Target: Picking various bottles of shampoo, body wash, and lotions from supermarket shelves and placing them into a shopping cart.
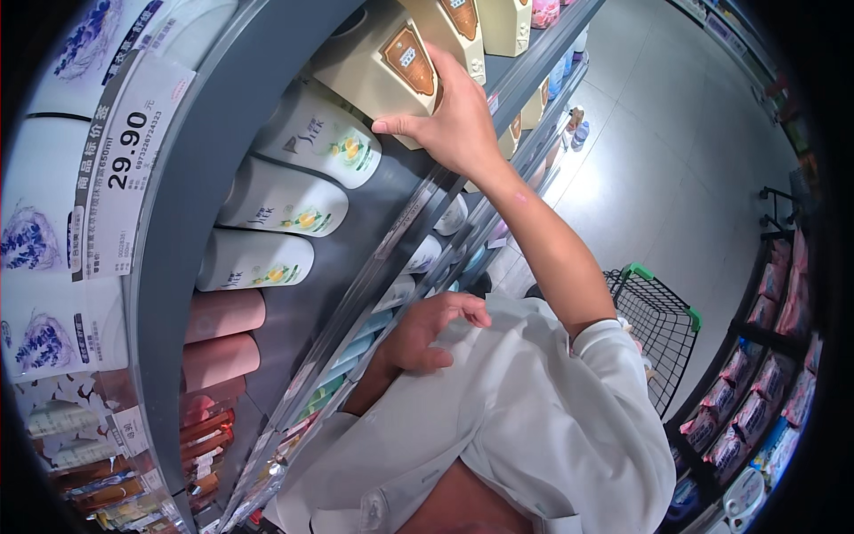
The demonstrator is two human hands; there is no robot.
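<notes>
My right hand grips the lower end of a gold angular bottle with a brown label on the upper shelf, its thumb on the near edge and the fingers over the far side. More gold bottles stand beyond it. Beside the gripped bottle, several white Slek bottles with a lemon print stand in a row. My left hand is held before my white shirt, its fingers loosely bent and apart, with nothing in it.
Pink bottles stand nearer along the same shelf. A price tag hangs from the shelf edge at left. Lower shelves hold more bottles. On the right are a black wire cart with green corners, the tiled floor and racks of pink packages.
</notes>
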